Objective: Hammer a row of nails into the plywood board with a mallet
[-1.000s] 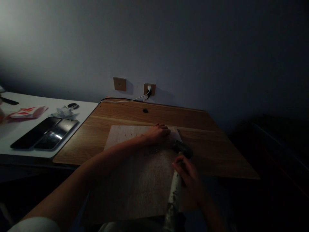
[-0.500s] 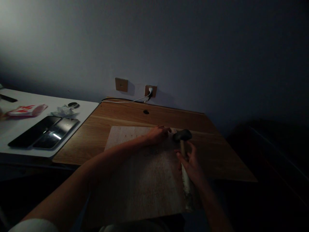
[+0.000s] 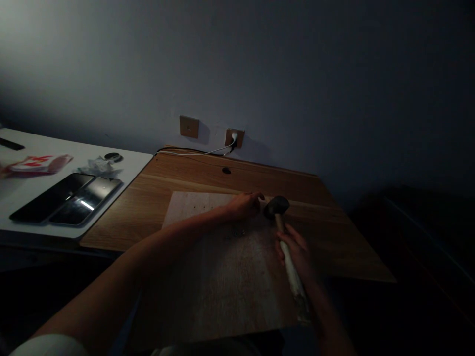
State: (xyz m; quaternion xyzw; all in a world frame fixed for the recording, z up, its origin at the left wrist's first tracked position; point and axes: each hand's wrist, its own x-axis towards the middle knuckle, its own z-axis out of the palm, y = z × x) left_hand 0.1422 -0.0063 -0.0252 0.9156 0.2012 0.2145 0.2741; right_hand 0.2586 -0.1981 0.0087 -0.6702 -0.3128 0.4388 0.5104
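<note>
My right hand grips the pale, worn handle of a hammer, wrapped around it a little below the dark head. The head is up near the fingers of my left hand, at the board's far right part. My left fingers are drawn together in a pinch with one finger bent outward; whatever is between them is hidden in the dim light. Under both arms lies a wooden board. Small loose metal pieces, perhaps nails, rest on it below my left hand. Several small dark dots line its far edge.
The board lies on a wooden desk. On the white table at left are two dark flat devices, a red-and-white packet and crumpled clear plastic. A white cable runs to a wall socket.
The hammer has tilted, its handle end swinging right and its head shifting slightly left toward my left fingers. My right hand has turned with it. My left hand stays almost in place.
</note>
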